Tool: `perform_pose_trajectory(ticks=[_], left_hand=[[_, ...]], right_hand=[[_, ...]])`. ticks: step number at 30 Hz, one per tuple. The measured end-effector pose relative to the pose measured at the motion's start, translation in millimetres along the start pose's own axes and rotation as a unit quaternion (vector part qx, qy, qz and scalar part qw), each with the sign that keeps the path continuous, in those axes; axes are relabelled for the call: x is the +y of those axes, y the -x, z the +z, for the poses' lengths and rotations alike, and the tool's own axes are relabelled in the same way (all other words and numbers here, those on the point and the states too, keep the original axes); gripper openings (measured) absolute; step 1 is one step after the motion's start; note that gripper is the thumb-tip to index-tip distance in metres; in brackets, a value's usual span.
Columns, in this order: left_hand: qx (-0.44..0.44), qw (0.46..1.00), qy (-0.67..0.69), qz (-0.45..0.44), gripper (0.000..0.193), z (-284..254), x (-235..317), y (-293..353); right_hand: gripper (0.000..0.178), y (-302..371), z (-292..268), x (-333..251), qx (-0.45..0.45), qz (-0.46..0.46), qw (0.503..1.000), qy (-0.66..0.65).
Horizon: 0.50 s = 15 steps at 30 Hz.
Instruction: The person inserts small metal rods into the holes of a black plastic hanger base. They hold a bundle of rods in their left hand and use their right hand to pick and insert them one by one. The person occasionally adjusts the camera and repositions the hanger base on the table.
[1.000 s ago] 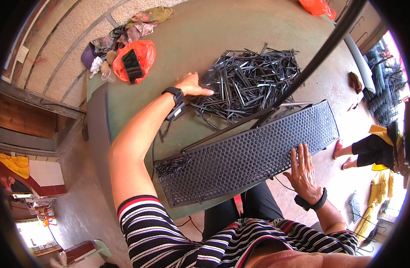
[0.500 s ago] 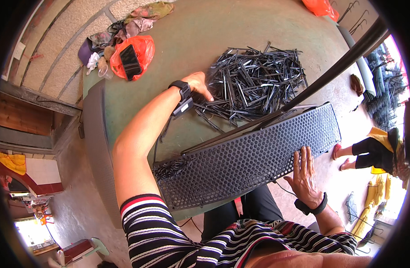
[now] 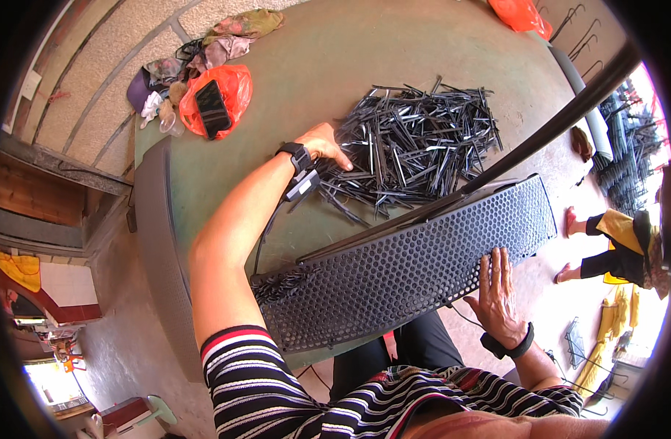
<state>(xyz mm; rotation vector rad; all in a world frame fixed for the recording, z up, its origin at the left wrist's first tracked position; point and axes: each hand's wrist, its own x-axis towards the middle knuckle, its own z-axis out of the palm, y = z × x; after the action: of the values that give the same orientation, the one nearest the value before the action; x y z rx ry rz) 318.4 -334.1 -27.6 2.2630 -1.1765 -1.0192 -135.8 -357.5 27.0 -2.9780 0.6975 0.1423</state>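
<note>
Strips [image 3: 427,143] heaped on bench [image 3: 299,73], axes mixed, just right of left hand [image 3: 322,141] | left hand: nearer, at heap's edge, grip can't be told | right hand [image 3: 499,306]: flat on panel [image 3: 405,271], grasping nothing

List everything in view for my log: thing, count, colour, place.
Table: one, green, centre
Loose strips: many, black, heaped on table
Perforated panel: one, dark grey, table's near edge
Short pieces: many, black, panel's left end
Plastic bags: two, orange-red, upper left, upper right
Phone: one, black, on left bag
Cloths: several, mixed, behind left bag
Pole: one, black, upper right
Other person: one, dark trousers, right
Striped shirt: one, black-white, bottom
Wrist straps: two or more, black, both wrists
Left hand: one, bare, heap's left edge
Right hand: one, bare, flat at panel's near edge
</note>
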Motion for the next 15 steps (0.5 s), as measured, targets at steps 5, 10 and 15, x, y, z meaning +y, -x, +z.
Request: perform_pose_trajectory(ticks=[5, 10, 15], left_hand=[[0.013, 0.999, -0.039, 0.005, 0.042, -5.1, -8.7, 3.0], [-0.064, 0.997, -0.051, 0.01, 0.053, -7.9, -34.9, 30.2], [-0.059, 0.989, -0.132, -0.014, 0.048, -14.5, -50.5, 41.7]], right_hand=[[0.089, 0.1, 3.3, 3.3, 0.003, -0.005, 1.0, 0.0], [0.089, 0.7, 3.8, 4.1, 0.005, -0.005, 1.0, -0.004], [0.089, 1.8, 7.5, 3.2, 0.013, -0.007, 1.0, 0.004]])
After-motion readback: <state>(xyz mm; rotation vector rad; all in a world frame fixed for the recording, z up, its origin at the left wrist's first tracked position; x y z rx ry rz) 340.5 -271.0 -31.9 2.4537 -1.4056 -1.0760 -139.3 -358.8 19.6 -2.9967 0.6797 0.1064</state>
